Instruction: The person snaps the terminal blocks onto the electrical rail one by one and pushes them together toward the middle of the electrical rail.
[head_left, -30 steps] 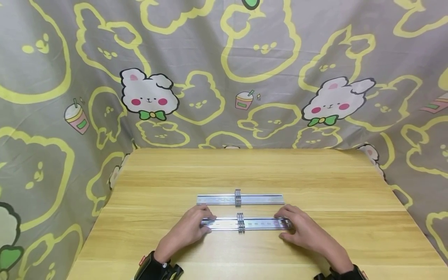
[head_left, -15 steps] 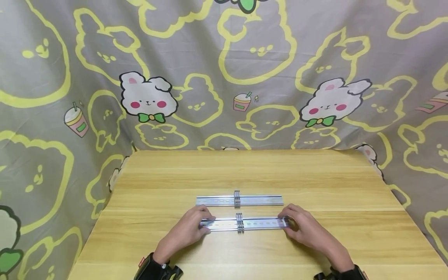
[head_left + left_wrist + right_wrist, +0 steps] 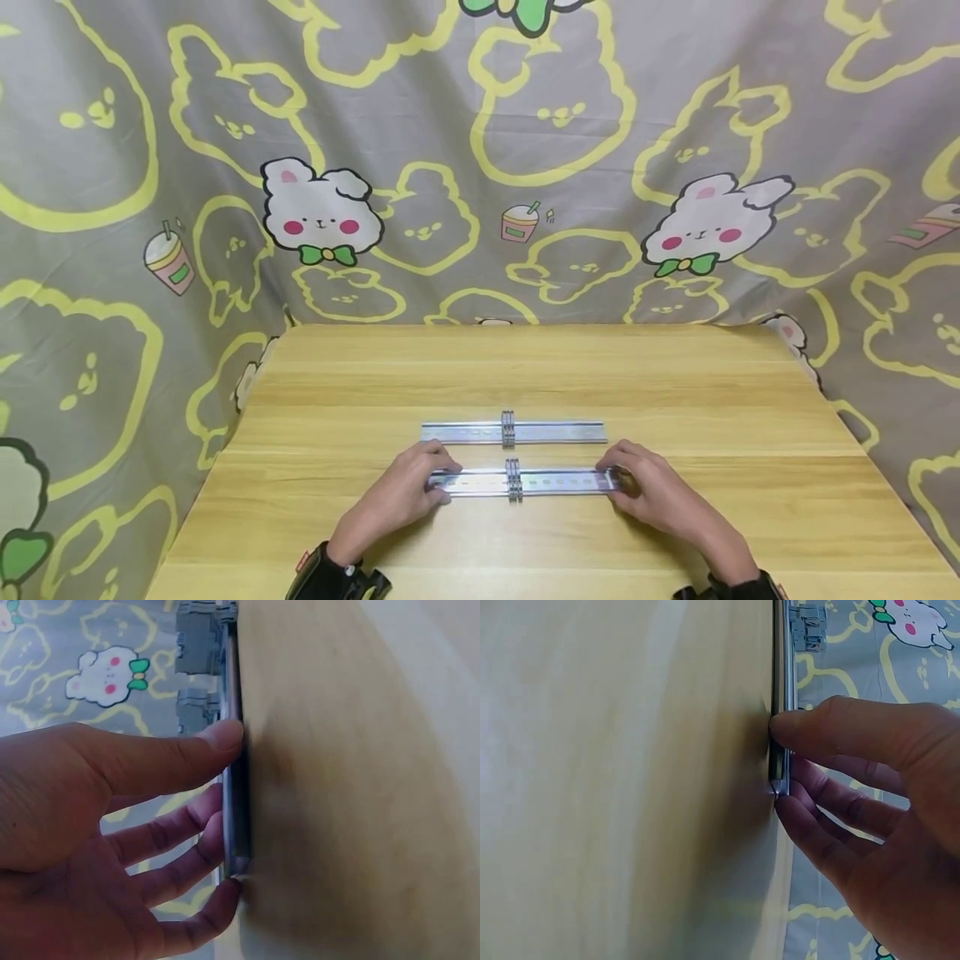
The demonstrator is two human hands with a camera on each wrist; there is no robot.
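A slotted metal DIN rail (image 3: pixel 555 482) lies crosswise on the table, nearer to the person. Several grey terminal blocks (image 3: pixel 513 480) sit clipped at its middle. My left hand (image 3: pixel 405 485) grips the rail's left end, thumb on the near edge and fingers at the far edge. At the other end my right hand (image 3: pixel 647 483) pinches the rail the same way. In the left wrist view, the thumb (image 3: pixel 221 739) presses on the rail's edge. Just beyond lies a second DIN rail (image 3: pixel 562 432), parallel to the first, with similar terminal blocks (image 3: pixel 508 428) at its middle.
Both rails lie on a light wooden table (image 3: pixel 337 383). A grey curtain (image 3: pixel 450 125) with yellow outlines and rabbit prints hangs behind the table and along its sides. Each wrist wears a black strap with a camera (image 3: pixel 337 575).
My right hand has shifted slightly right, and its thumb has closed in on the end of the near rail. The left hand keeps its grip. The head view has tilted slightly.
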